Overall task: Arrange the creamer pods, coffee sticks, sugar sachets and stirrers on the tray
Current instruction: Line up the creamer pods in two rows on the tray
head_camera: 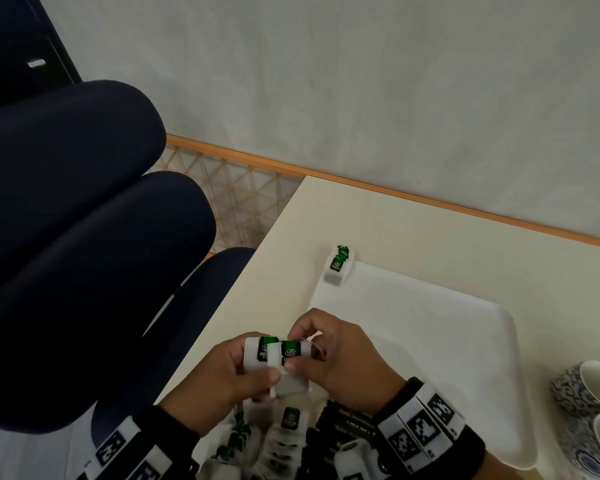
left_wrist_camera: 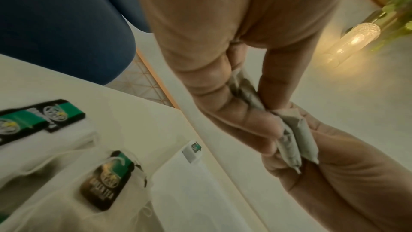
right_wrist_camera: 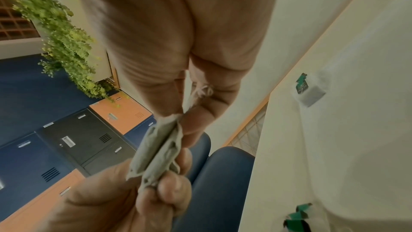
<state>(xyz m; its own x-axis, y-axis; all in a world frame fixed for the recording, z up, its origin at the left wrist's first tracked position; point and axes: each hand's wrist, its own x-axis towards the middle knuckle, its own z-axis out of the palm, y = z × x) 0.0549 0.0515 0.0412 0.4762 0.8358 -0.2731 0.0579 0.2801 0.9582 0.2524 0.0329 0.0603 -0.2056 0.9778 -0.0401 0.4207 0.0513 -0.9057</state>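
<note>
Two white tea bags [head_camera: 284,363] with green-and-black tags are held side by side above the table's near left edge. My left hand [head_camera: 262,362] grips them from the left and my right hand [head_camera: 297,351] pinches them from the right. The left wrist view shows the tea bags [left_wrist_camera: 289,138] squeezed between thumb and fingers, and the right wrist view shows the tea bags [right_wrist_camera: 156,151] from below. A white tray [head_camera: 430,323] lies on the table to the right of my hands. One tea bag [head_camera: 338,266] rests at the tray's far left corner.
A heap of more tea bags [head_camera: 284,434] and dark sachets [head_camera: 347,424] lies below my hands at the near edge. Two patterned cups [head_camera: 582,386] lie on their sides right of the tray. A dark blue chair [head_camera: 84,237] stands left of the table.
</note>
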